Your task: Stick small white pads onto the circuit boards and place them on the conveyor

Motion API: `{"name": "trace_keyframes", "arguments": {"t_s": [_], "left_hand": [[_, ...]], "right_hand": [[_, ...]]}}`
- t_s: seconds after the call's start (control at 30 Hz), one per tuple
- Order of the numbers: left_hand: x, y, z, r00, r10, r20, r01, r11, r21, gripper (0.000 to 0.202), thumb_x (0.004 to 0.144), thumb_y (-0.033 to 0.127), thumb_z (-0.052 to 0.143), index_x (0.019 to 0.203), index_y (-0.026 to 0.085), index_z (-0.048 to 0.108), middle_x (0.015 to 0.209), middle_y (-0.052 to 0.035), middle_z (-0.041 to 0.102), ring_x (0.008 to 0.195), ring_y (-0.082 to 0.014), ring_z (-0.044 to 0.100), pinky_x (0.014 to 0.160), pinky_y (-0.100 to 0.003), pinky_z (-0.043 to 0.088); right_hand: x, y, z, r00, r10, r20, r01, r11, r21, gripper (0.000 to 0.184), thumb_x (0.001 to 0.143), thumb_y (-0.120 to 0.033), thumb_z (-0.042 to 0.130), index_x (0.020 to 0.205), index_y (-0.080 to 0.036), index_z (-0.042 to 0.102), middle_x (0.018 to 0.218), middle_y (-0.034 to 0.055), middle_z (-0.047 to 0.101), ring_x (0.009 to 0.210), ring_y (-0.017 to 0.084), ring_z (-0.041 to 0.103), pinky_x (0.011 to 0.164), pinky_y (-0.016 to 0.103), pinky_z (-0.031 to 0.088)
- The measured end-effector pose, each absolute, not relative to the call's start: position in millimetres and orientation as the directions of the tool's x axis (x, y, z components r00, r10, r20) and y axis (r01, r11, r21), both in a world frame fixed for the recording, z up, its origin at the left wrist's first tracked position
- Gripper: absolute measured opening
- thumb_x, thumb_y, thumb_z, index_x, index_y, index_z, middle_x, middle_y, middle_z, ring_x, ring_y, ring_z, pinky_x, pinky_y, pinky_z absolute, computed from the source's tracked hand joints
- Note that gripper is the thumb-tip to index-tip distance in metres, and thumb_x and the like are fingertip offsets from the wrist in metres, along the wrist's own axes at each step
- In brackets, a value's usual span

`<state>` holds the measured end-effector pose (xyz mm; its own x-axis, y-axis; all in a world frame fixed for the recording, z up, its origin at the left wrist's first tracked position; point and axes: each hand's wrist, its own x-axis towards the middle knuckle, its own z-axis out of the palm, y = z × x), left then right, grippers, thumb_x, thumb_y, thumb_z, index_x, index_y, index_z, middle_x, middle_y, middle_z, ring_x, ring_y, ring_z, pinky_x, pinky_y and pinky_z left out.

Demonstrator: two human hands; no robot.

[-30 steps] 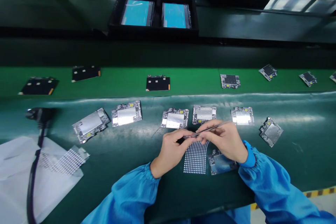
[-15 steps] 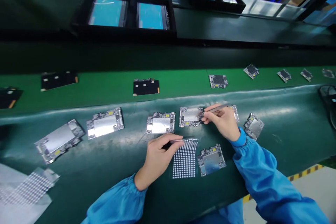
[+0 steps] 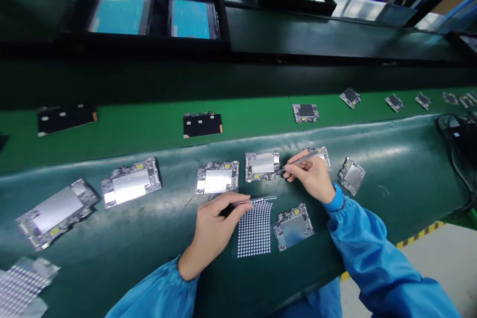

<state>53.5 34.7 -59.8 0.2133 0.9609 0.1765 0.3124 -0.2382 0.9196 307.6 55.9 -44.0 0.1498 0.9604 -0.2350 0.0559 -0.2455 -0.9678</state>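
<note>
My left hand pinches the top edge of a clear sheet of small round white stickers, which hangs low over the green bench. My right hand is closed round metal tweezers, held like a pen and pointing left. Their tips are at the right edge of a circuit board with a silver shield plate; whether they touch it or hold anything is too small to tell. Another circuit board lies right of the sheet. Partly behind my right hand is a further circuit board.
Several circuit boards lie along the bench, including one at left and one at right. Beyond runs a green belt carrying black-covered boards. A black tray stands behind. Another sticker sheet lies lower left. A co-worker's hands hold a far tray.
The tweezer tips have shifted from over the board's right part to its lower right edge. My left hand keeps its pinch on the sticker sheet. The whole view has swung slightly right.
</note>
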Motion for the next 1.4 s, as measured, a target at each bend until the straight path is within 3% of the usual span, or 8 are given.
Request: {"name": "trace_keyframes", "arguments": {"t_s": [0.73, 0.8, 0.9, 1.07, 1.17, 1.23, 1.33, 1.4], "left_hand": [[54, 37, -56, 0.207, 0.963, 0.170, 0.313, -0.230, 0.922, 0.004, 0.083, 0.027, 0.077, 0.084, 0.025, 0.080, 0.080, 0.0003, 0.081, 0.070, -0.0186, 0.077, 0.068, -0.029, 0.066], [54, 37, -56, 0.209, 0.964, 0.165, 0.312, -0.226, 0.923, 0.005, 0.083, 0.027, 0.076, 0.084, 0.025, 0.080, 0.079, -0.0003, 0.081, 0.070, -0.0190, 0.077, 0.067, -0.029, 0.066], [54, 36, -57, 0.214, 0.963, 0.166, 0.314, -0.228, 0.922, 0.005, 0.083, 0.027, 0.075, 0.083, 0.024, 0.080, 0.079, -0.0011, 0.081, 0.070, -0.0193, 0.077, 0.067, -0.030, 0.066], [54, 36, -61, 0.202, 0.965, 0.165, 0.314, -0.224, 0.923, 0.005, 0.083, 0.026, 0.076, 0.083, 0.024, 0.080, 0.079, -0.0010, 0.081, 0.070, -0.0188, 0.077, 0.068, -0.029, 0.065], [54, 35, -61, 0.183, 0.972, 0.150, 0.323, -0.203, 0.924, 0.005, 0.083, 0.027, 0.077, 0.084, 0.023, 0.080, 0.079, -0.0014, 0.081, 0.070, -0.0192, 0.077, 0.068, -0.029, 0.065], [54, 35, -60, 0.173, 0.976, 0.132, 0.316, -0.182, 0.931, 0.007, 0.083, 0.028, 0.076, 0.085, 0.023, 0.080, 0.078, -0.0018, 0.081, 0.069, -0.0195, 0.077, 0.067, -0.029, 0.065], [55, 34, -59, 0.154, 0.983, 0.101, 0.302, -0.144, 0.942, 0.009, 0.083, 0.029, 0.076, 0.087, 0.023, 0.080, 0.078, -0.0019, 0.081, 0.068, -0.0191, 0.076, 0.064, -0.028, 0.064], [56, 34, -59, 0.145, 0.986, 0.087, 0.295, -0.127, 0.947, 0.009, 0.082, 0.028, 0.077, 0.087, 0.022, 0.080, 0.078, -0.0019, 0.080, 0.068, -0.0185, 0.075, 0.065, -0.028, 0.063]], "right_hand": [[313, 40, -45, 0.118, 0.993, 0.002, 0.265, -0.030, -0.964, 0.012, 0.085, -0.030, 0.074, 0.086, -0.019, 0.071, 0.080, 0.0061, 0.075, 0.069, 0.020, 0.073, 0.064, 0.036, 0.063], [311, 37, -35, 0.022, 0.990, 0.141, 0.390, 0.121, -0.913, 0.005, 0.090, -0.024, 0.066, 0.091, -0.020, 0.069, 0.097, 0.0089, 0.077, 0.091, 0.024, 0.074, 0.082, 0.043, 0.062], [304, 34, -28, -0.334, 0.898, 0.285, 0.537, 0.430, -0.726, 0.025, 0.090, -0.011, 0.051, 0.106, -0.022, 0.067, 0.128, 0.0108, 0.071, 0.127, 0.026, 0.061, 0.110, 0.057, 0.046], [305, 75, -43, -0.597, 0.772, 0.218, 0.643, 0.623, -0.445, 0.044, 0.081, -0.007, 0.052, 0.122, -0.014, 0.065, 0.136, 0.0161, 0.065, 0.135, 0.029, 0.054, 0.118, 0.062, 0.035], [314, 111, -39, -0.506, 0.816, 0.280, 0.685, 0.577, -0.445, 0.041, 0.079, -0.004, 0.051, 0.114, -0.015, 0.069, 0.131, 0.0150, 0.068, 0.130, 0.031, 0.057, 0.115, 0.061, 0.038], [315, 118, -28, -0.386, 0.861, 0.330, 0.652, 0.508, -0.563, 0.035, 0.085, -0.004, 0.047, 0.106, -0.017, 0.071, 0.116, 0.0118, 0.073, 0.115, 0.028, 0.064, 0.104, 0.054, 0.049], [306, 93, -14, -0.292, 0.931, 0.219, 0.522, 0.347, -0.779, 0.023, 0.093, -0.013, 0.051, 0.098, -0.021, 0.072, 0.090, 0.0046, 0.072, 0.080, 0.019, 0.066, 0.075, 0.036, 0.056], [298, 67, -13, -0.296, 0.951, 0.093, 0.466, 0.229, -0.855, 0.014, 0.089, -0.025, 0.068, 0.102, -0.022, 0.072, 0.091, 0.0030, 0.070, 0.066, 0.014, 0.058, 0.061, 0.029, 0.051]]}}
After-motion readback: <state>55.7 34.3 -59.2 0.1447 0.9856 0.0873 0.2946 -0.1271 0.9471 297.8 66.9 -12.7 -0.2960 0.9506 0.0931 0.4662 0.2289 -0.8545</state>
